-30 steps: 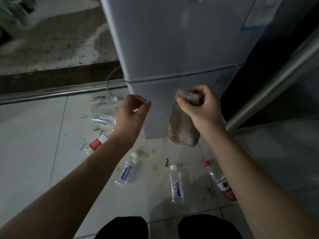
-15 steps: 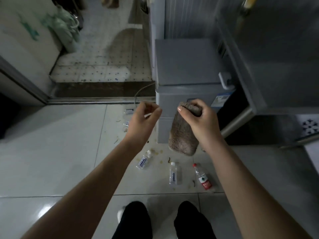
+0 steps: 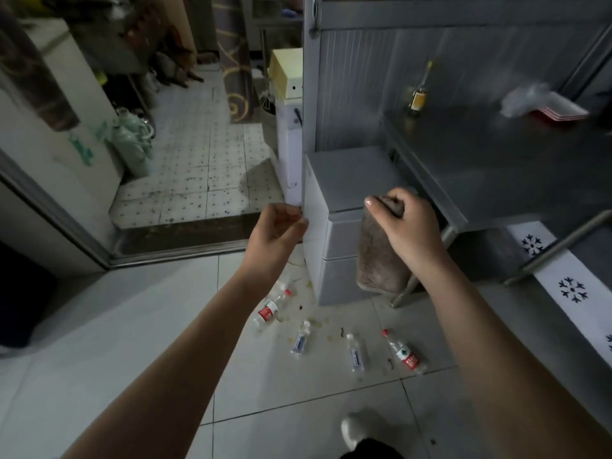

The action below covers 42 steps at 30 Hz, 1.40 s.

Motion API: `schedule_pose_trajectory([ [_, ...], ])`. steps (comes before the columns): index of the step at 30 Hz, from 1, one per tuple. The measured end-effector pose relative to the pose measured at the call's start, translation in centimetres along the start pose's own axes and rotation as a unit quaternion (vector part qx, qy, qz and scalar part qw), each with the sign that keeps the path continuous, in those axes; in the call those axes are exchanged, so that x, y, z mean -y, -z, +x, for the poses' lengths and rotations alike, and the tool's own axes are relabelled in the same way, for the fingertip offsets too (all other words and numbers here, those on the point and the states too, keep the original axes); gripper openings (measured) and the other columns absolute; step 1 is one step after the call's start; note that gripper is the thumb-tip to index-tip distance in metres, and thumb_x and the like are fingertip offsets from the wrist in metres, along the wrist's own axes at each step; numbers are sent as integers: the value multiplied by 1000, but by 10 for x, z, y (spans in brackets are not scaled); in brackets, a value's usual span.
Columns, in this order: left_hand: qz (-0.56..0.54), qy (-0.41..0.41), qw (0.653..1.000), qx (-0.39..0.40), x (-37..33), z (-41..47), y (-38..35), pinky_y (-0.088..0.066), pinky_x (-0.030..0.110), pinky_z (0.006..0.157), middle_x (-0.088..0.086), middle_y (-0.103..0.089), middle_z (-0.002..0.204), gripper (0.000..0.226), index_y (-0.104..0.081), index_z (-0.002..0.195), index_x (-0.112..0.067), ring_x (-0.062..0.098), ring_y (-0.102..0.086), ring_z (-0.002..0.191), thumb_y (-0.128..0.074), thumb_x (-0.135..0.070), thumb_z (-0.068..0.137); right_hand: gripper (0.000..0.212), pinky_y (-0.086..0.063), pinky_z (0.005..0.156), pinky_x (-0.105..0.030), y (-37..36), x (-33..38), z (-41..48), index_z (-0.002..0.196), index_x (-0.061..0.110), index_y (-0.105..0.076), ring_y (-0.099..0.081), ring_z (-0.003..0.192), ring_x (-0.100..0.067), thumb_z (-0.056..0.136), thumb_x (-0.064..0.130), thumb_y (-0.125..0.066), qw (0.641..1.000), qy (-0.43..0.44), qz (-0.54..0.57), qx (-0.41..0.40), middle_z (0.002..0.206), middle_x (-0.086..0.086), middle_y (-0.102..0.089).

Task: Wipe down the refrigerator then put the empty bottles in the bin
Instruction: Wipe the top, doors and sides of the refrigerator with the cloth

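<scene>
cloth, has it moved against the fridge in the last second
Yes, upward: the cloth hung below the fridge door seam, and now its top, in the right hand, reaches the fridge's top edge.

Both bare forearms reach forward, wrists roughly straight. The left hand has its fingers curled in toward the thumb; whether they pinch anything is hard to tell. The right hand, knuckles up, grips a cloth between thumb and curled fingers.
</scene>
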State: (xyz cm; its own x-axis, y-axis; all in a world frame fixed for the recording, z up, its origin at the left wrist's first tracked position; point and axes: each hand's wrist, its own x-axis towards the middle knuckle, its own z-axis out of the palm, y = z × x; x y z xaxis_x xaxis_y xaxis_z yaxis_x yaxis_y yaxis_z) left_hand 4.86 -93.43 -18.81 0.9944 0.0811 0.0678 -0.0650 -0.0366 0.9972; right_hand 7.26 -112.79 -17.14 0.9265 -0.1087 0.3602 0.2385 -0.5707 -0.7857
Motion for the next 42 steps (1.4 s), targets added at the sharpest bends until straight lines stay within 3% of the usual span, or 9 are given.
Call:
schedule_pose_trajectory([
  [9,15,-8,999,43,-21,26,53,-47,23,87,-2,-59,97,17,-53,104,-13,14,-58,97,-59,-13,88,31,-32,52,-13,-24,57,11,77,5,-47,-43,58,-6,92,31,-56,998,-41,-11,-39,63,1,-44],
  [12,21,-5,997,72,-18,56,63,-48,27,91,0,-60,101,17,-54,103,-15,17,-59,100,-60,-13,87,35,-31,50,-16,-45,58,28,77,1,-48,-45,60,-12,92,32,-56,997,-59,12,-50,64,-3,-46],
  [18,32,-11,992,118,-11,142,86,-48,18,83,-4,-60,98,17,-53,102,-14,9,-58,94,-60,-10,87,42,-46,66,-35,-103,54,79,86,-6,-56,-56,71,-26,90,36,-57,991,-113,46,-61,79,-23,-60],
  [20,44,-6,990,136,-11,167,95,-48,12,77,-4,-59,98,16,-53,100,-18,7,-58,92,-59,-10,87,43,-47,66,-36,-123,58,94,87,-5,-57,-57,75,-30,90,39,-57,987,-138,51,-61,83,-25,-60],
  [24,38,3,986,163,-11,215,118,-50,22,83,-1,-60,101,16,-53,95,-22,12,-59,97,-59,-10,88,41,-33,48,-13,-160,73,123,79,-1,-52,-46,60,-15,90,38,-57,984,-168,47,-48,65,-10,-48],
  [28,35,-4,980,197,-5,257,151,-50,27,87,2,-60,103,17,-52,96,-22,14,-59,98,-59,-9,88,44,-35,51,-12,-200,83,144,90,-5,-54,-48,67,-14,90,39,-56,979,-192,58,-47,75,-10,-50],
  [32,32,-21,969,244,6,310,192,-47,24,86,-1,-59,100,19,-50,93,-22,11,-57,95,-58,-6,88,35,-37,62,-20,-245,97,163,97,9,-54,-49,74,-8,90,44,-52,969,-234,9,-74,81,1,-53],
  [37,17,-37,951,307,21,373,246,-44,19,82,-2,-59,94,12,-53,93,-16,6,-56,88,-58,-5,88,33,-33,53,-20,-315,120,182,68,19,-42,-40,58,-8,89,39,-57,957,-248,16,-150,63,4,-41],
  [42,48,-33,927,371,36,418,274,-46,23,79,-1,-59,91,12,-51,93,-15,9,-57,85,-59,-8,87,32,-33,56,-24,-367,133,196,69,19,-43,-43,62,-8,87,40,-59,926,-314,28,-209,65,5,-45],
])
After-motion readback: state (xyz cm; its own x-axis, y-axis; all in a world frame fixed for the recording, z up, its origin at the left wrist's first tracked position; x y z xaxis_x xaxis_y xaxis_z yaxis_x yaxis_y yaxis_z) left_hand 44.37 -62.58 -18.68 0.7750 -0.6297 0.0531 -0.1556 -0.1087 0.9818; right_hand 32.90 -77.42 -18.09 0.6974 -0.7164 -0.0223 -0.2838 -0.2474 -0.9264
